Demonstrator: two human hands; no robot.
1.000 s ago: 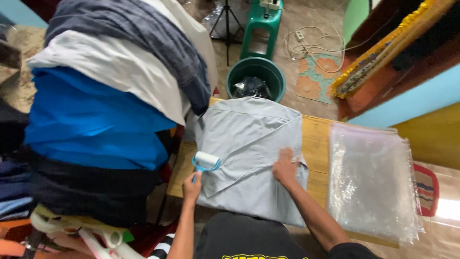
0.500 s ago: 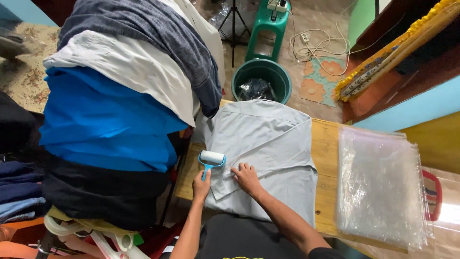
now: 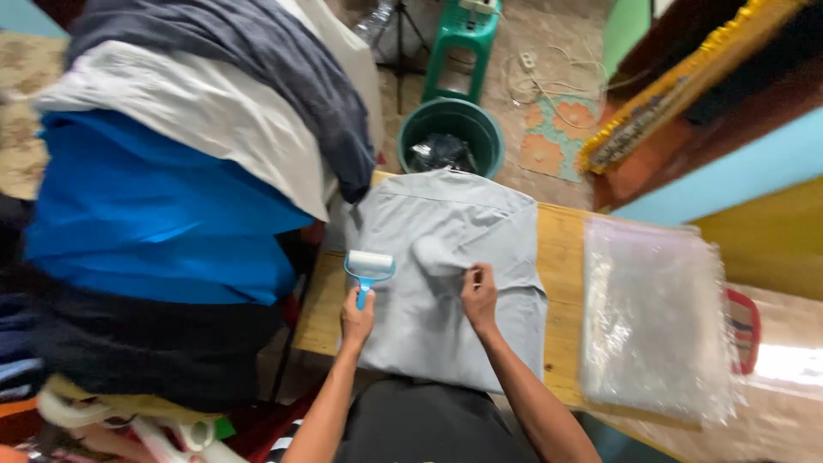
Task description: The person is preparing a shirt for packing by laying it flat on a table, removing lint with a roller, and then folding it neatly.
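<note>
A grey folded shirt (image 3: 446,231) lies on a wooden table (image 3: 561,257). My left hand (image 3: 357,319) grips the blue handle of a lint roller (image 3: 369,264), whose white roll rests at the shirt's left edge. My right hand (image 3: 478,296) presses on the middle of the shirt, its fingers pinching a fold of the grey cloth.
A tall pile of folded clothes (image 3: 163,197), blue, white and dark grey, rises at the left. A stack of clear plastic bags (image 3: 656,317) lies on the table's right part. Beyond the table stand a green bucket (image 3: 452,133) and a green stool (image 3: 467,39).
My right hand moved from the shirt's right edge to its lower left, then to the middle, where it pinches the cloth. The lint roller stayed at the shirt's left edge.
</note>
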